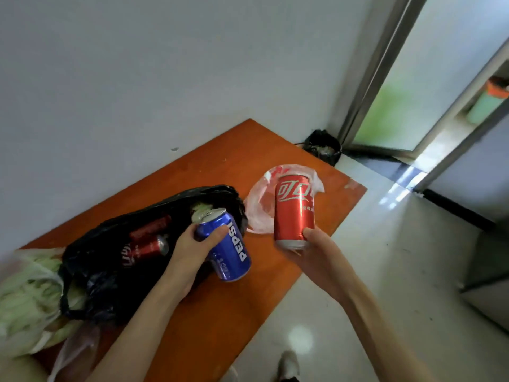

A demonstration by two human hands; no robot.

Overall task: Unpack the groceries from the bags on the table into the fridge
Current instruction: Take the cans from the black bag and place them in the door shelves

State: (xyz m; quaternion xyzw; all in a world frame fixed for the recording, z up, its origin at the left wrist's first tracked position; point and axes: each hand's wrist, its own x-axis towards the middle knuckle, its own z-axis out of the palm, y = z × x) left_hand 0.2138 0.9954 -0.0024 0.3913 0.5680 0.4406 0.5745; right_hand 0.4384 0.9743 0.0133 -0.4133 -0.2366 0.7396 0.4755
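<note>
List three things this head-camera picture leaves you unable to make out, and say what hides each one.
1. Head view: how many cans remain in the black bag; its folds cover them.
2. Head view: the cabbage is cut off by the left edge.
3. Head view: small print on the red can is too blurred to read.

**A room in a home**

An orange table (275,150) stands pushed against a bare white wall (137,78). On it lie plastic shopping bags (110,271) holding soda cans and leafy greens. The floor (385,257) is glossy pale tile. A lined bin (322,147) sits in the corner beside a frosted-glass door (413,78) in a metal frame.
</note>
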